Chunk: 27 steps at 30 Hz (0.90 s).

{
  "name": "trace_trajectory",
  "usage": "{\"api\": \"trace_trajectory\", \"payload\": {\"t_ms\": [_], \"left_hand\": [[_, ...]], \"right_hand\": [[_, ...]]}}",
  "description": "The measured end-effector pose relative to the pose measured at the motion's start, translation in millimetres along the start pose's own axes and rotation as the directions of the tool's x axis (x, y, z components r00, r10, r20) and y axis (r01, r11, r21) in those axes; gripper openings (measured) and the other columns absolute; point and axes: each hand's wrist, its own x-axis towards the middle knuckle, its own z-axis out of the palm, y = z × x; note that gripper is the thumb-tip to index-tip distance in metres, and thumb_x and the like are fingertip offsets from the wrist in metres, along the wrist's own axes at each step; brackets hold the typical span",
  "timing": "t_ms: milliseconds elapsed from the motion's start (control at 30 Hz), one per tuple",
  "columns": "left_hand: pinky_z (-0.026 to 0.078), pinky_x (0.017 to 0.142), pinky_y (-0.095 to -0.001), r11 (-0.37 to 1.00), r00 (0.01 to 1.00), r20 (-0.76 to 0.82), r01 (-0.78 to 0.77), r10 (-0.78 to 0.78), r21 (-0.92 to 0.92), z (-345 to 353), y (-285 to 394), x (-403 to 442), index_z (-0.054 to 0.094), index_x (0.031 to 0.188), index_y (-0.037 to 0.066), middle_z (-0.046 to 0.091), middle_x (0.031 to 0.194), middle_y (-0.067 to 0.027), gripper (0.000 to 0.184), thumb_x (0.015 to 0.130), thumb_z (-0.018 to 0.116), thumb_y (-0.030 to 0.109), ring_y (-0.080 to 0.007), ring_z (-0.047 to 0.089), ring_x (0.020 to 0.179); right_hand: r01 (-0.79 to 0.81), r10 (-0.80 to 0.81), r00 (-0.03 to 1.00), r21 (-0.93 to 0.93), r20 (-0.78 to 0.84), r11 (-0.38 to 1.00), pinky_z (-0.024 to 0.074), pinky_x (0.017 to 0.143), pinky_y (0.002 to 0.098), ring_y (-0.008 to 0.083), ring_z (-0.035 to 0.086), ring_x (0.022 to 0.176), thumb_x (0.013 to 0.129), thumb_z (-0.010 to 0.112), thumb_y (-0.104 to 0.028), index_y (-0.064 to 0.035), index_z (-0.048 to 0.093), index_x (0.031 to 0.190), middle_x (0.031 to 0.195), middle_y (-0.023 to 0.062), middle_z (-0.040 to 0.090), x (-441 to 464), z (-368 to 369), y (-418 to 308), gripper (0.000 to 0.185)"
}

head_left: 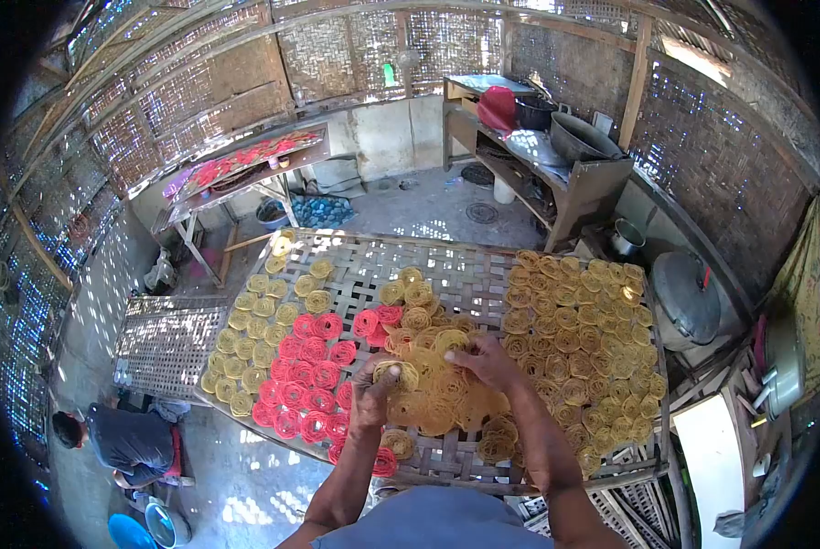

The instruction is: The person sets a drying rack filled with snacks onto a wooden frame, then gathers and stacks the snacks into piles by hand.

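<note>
My left hand (373, 389) is closed on a round yellow coil (397, 376), its thumb on top. To its right, my right hand (487, 361) pinches the edge of another yellow coil (450, 343) over a heap of yellow coils (437, 393). Both hands are above a woven lattice rack (364, 265). Red coils (314, 374) lie in rows left of my left hand. More yellow coils (579, 343) cover the rack's right side, and paler ones (245, 348) its left end.
A person (131, 444) crouches at the lower left near a metal pot (167, 526). Behind the rack stand a table with red pieces (305, 157) and a wooden shelf (579, 188) with a large pot (584, 137). A big lidded pot (686, 297) is at the right.
</note>
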Motion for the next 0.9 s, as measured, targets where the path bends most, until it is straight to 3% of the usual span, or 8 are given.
{"api": "trace_trajectory", "payload": {"t_ms": [67,167,267,367,467,567,667,900], "left_hand": [[0.051,0.079,-0.0297,0.997,0.999,0.046,0.003,0.001,-0.071,-1,6,0,0.069,0.102,0.004,0.068,0.095,-0.0033,0.012,0.092,0.067,0.011,-0.0117,0.063,0.086],[0.054,0.075,-0.0309,0.996,0.997,-0.040,0.063,-0.066,-0.062,-2,11,9,0.067,0.101,0.003,0.068,0.091,-0.0040,0.013,0.094,0.064,0.014,-0.0148,0.065,0.082],[0.052,0.076,-0.0279,0.997,0.987,-0.146,0.055,-0.062,-0.056,-2,10,15,0.068,0.105,0.003,0.068,0.093,-0.0023,0.015,0.096,0.063,0.015,-0.0105,0.063,0.083],[0.049,0.075,-0.0264,1.000,0.973,-0.233,0.004,-0.007,-0.011,-2,7,18,0.068,0.107,0.002,0.067,0.094,-0.0006,0.017,0.097,0.063,0.016,-0.0082,0.060,0.083],[0.047,0.073,-0.0261,0.997,0.961,-0.272,-0.033,0.050,0.067,-2,0,18,0.067,0.105,0.002,0.065,0.092,0.0004,0.016,0.098,0.061,0.016,-0.0073,0.056,0.080],[0.046,0.071,-0.0255,0.986,0.949,-0.293,-0.073,0.114,0.147,0,-6,23,0.064,0.102,0.002,0.063,0.089,0.0011,0.016,0.099,0.060,0.017,-0.0067,0.053,0.077],[0.045,0.071,-0.0247,0.980,0.939,-0.307,-0.108,0.156,0.167,13,10,28,0.060,0.102,0.003,0.061,0.088,0.0012,0.016,0.100,0.059,0.018,-0.0064,0.052,0.077],[0.051,0.074,-0.0271,0.955,0.928,-0.264,-0.214,0.264,0.204,12,2,49,0.055,0.109,0.003,0.062,0.097,-0.0030,0.017,0.099,0.059,0.017,-0.0100,0.059,0.083]], "right_hand": [[-0.109,0.109,0.994,-0.011,0.012,0.994,0.0473,0.057,0.0252,0.0075,0.059,0.065,0.089,0.074,-0.031,-0.0039,0.069,0.108,0.082,-0.0014,0.066,6,-1,7,0.033],[-0.026,0.026,1.000,0.018,0.006,0.999,0.0502,0.063,0.0262,0.0100,0.062,0.071,0.089,0.074,-0.031,-0.0024,0.068,0.109,0.086,0.0027,0.067,9,3,23,0.035],[0.144,-0.169,0.972,-0.149,-0.166,0.978,0.0522,0.071,0.0303,0.0145,0.065,0.080,0.090,0.073,-0.033,-0.0016,0.068,0.111,0.091,0.0074,0.070,16,7,42,0.039],[0.029,-0.108,0.968,-0.330,-0.225,0.944,0.0522,0.077,0.0342,0.0186,0.067,0.087,0.089,0.073,-0.035,-0.0018,0.067,0.115,0.095,0.0099,0.072,12,0,40,0.043],[0.044,-0.183,0.932,-0.405,-0.312,0.913,0.0523,0.077,0.0361,0.0209,0.068,0.086,0.091,0.069,-0.039,-0.0017,0.068,0.113,0.095,0.0119,0.072,17,1,52,0.044],[0.121,-0.248,0.899,-0.338,-0.361,0.933,0.0526,0.076,0.0445,0.0342,0.070,0.088,0.094,0.060,-0.046,-0.0037,0.068,0.110,0.092,0.0199,0.070,-1,5,25,0.046],[0.185,-0.377,0.842,-0.449,-0.387,0.874,0.0528,0.070,0.0439,0.0325,0.070,0.079,0.096,0.057,-0.048,-0.0039,0.068,0.107,0.082,0.0185,0.069,-3,8,17,0.047],[0.355,-0.455,0.877,-0.428,-0.156,0.831,0.0531,0.068,0.0414,0.0316,0.070,0.076,0.095,0.060,-0.044,-0.0027,0.068,0.107,0.080,0.0203,0.067,8,24,-7,0.044]]}}
